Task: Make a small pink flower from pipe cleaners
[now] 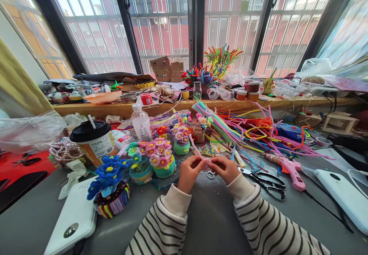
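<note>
Striped sleeves, cream with dark bands and ribbed cuffs, two, entering from the lower edge and converging at the middle of the grey counter (207, 216). Left hand (189, 172): raised off the counter, fingers curled inward, thumb and fingertips pinched on the near end of a pink pipe cleaner (204, 163). Right hand (225, 168): mirrored pose, knuckles up, fingers closed on the other side of the same piece; both hands nearly touch. Pink pipe cleaner: fuzzy, thin, bunched into a small pale-pink cluster between the fingertips, with a strand trailing up and left toward the flower pots; finer shape too small to tell. Loose pile of pipe cleaners (244, 128): large, long fuzzy stems in pink, red, yellow, green and blue, fanned across the counter behind the right hand. White flat device (73, 216): smooth, rounded corners, lower left. Takeaway cup (93, 140): cylindrical, black lid, straw, printed label, left of centre. Blue flower pot (110, 188): blue fuzzy blooms with yellow centres over a striped coiled base, just beside the white device. Pink flower pot (161, 159): pink blooms, green-and-yellow coiled base, near the left hand. Clear bottle (141, 124): plastic, white cap, upright behind the pots. Pink glue gun (289, 168): lying on its side, right. Black scissors (266, 182): metal blades, lying flat just right of the right hand.
</note>
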Demonstrator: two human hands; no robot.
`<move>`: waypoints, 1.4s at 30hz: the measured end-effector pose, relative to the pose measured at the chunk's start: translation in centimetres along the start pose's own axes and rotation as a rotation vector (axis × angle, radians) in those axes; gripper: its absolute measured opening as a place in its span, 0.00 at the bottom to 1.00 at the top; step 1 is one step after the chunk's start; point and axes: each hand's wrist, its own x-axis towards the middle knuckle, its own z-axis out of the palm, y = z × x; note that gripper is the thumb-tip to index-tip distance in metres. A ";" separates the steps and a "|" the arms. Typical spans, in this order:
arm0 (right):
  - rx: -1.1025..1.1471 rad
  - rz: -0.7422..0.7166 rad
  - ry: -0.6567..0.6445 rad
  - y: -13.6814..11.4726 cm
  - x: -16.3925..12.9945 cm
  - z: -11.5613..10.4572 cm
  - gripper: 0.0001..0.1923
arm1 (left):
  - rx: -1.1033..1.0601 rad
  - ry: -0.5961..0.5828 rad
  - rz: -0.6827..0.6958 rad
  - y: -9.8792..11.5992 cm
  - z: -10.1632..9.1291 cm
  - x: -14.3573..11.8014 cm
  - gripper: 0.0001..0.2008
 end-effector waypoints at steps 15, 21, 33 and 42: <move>-0.215 -0.114 0.036 0.3 -0.1 -0.2 0.11 | -0.225 -0.081 -0.213 -0.6 0.0 0.2 0.10; -0.501 -0.361 0.110 0.2 -0.5 0.2 0.11 | -0.310 -0.067 -0.339 -0.4 0.1 0.2 0.10; -0.423 -0.368 0.226 -0.2 -0.3 0.4 0.12 | -0.037 -0.065 -0.039 -0.7 0.1 0.4 0.09; -0.374 -0.415 0.190 0.2 -0.1 0.3 0.07 | 0.076 -0.136 -0.016 -1.1 0.0 0.4 0.12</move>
